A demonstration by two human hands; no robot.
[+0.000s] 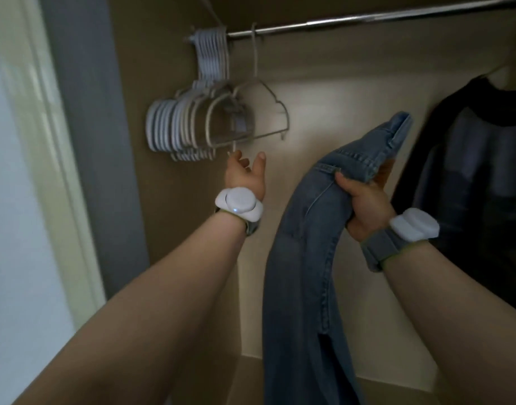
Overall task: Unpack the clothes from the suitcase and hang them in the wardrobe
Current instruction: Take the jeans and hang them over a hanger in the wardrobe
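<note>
Beige wardrobe interior [338, 112], silver metal rail [367, 19] up top. Left hand [245, 174] just under the lone pale thin hanger [254, 62], fingers loose, gripping nothing. Right hand [365, 201] clenched round folded blue denim jeans [303, 258], dangling mid-wardrobe. Probably best to lift only that front hanger, not the bunched white plastic hangers [169, 124] behind. Dark hung top [470, 159] crowding right.

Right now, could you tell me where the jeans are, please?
In the head view, the jeans hang right of centre from the right hand, between the empty hangers to the left and a dark top to the right.
</note>
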